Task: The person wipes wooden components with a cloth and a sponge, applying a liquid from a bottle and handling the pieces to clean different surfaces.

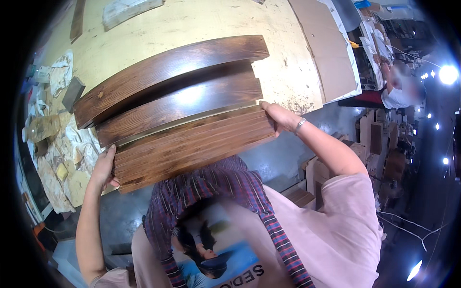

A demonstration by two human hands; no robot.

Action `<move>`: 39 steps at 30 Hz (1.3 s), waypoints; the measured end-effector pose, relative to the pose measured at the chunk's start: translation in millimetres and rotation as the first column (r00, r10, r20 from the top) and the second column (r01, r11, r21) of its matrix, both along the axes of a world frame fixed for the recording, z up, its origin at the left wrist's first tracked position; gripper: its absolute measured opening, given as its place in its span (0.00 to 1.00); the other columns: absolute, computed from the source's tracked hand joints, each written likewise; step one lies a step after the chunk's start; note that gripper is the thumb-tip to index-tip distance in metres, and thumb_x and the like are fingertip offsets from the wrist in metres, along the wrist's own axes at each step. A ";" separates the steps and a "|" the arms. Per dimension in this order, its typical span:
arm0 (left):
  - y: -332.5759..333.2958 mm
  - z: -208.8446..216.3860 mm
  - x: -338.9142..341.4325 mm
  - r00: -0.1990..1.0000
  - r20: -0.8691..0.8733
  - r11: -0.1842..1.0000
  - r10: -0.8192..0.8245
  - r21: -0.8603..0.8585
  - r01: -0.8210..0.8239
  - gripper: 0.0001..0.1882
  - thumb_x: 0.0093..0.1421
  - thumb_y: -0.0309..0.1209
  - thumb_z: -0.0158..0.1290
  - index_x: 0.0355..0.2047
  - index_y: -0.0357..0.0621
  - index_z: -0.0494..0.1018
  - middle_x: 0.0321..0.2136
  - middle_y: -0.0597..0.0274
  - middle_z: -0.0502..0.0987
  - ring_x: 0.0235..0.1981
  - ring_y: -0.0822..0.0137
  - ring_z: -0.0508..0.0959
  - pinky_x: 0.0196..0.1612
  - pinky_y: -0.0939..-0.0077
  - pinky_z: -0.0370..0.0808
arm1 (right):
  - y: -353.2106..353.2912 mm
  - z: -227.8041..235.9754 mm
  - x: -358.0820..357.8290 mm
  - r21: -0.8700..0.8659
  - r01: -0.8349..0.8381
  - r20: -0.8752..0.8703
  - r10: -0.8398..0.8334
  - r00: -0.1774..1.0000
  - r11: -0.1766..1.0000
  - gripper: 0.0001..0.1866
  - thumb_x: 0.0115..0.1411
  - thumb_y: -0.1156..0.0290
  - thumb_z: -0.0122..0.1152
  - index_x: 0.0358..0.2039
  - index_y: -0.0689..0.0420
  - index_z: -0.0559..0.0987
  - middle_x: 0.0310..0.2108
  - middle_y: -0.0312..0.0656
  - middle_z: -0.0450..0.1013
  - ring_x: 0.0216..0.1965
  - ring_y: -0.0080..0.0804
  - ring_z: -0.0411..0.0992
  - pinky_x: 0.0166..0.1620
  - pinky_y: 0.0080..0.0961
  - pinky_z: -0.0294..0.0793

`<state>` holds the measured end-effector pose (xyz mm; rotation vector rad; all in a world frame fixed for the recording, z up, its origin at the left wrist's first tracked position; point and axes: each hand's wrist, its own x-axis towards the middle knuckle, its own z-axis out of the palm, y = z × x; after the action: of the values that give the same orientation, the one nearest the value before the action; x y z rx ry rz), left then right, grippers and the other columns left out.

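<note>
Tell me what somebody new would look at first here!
Probably the brown striped board in the middle, held at its ends by the left hand and right hand. Just beyond it, two shiny dark wood pieces lie on the pale yellow table. A bright white lamp glares at the far right.

The left hand is gripping well apart from the right hand, also clasping; thumbs are lying above the curled fingers.
</note>
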<state>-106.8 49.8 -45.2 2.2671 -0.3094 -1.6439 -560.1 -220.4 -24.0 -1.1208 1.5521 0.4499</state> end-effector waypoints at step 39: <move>67.3 -19.6 22.6 0.799 0.601 0.927 -0.030 -0.283 0.248 0.23 0.67 0.38 0.50 0.59 0.40 0.66 0.45 0.55 0.75 0.39 0.69 0.75 0.41 0.78 0.74 | 73.8 -47.9 -13.4 -0.262 0.697 0.883 -0.125 0.452 0.667 0.29 0.71 0.58 0.40 0.64 0.65 0.63 0.63 0.44 0.63 0.65 0.31 0.57 0.67 0.26 0.50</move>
<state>-84.2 117.1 -64.8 2.4441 -0.8642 -0.7894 -573.5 -146.6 -72.0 -1.0636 1.0302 -0.9488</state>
